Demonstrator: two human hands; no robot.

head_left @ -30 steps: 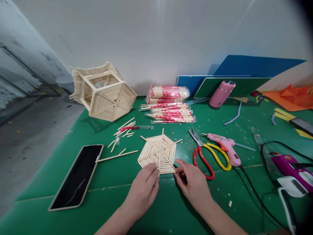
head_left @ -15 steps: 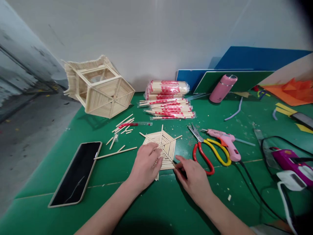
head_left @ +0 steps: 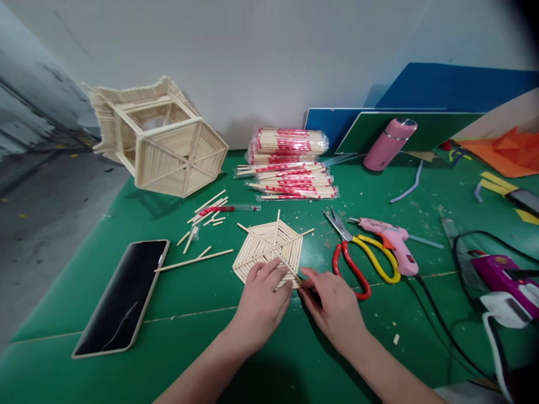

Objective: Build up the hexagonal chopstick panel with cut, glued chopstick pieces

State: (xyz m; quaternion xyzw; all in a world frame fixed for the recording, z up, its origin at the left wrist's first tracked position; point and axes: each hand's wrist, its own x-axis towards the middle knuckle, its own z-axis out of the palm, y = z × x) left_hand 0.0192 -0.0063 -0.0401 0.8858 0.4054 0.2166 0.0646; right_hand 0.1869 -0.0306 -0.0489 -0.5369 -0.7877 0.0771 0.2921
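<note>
A flat hexagon panel [head_left: 269, 247] made of glued wooden sticks lies on the green table [head_left: 177, 336]. My left hand [head_left: 263, 300] rests on the panel's near edge, fingers laid flat and slightly apart. My right hand [head_left: 332, 306] sits just right of it, thumb and forefinger pinched at the panel's near right corner, on the end of a stick there. Red and yellow scissors [head_left: 357, 261] and a pink glue gun [head_left: 391, 244] lie to the right of my right hand.
A large hexagonal stick lantern frame [head_left: 160, 143] lies on its side at the back left. Packs of chopsticks [head_left: 290, 171] are stacked behind the panel, loose sticks [head_left: 206, 216] to its left. A phone [head_left: 120, 297] lies at left. A pink bottle [head_left: 389, 143], coloured boards and a purple tool [head_left: 503, 283] stand right.
My left hand slid forward onto the panel, then drew back to its near edge. The panel shifted slightly. My right hand stayed at the near right corner.
</note>
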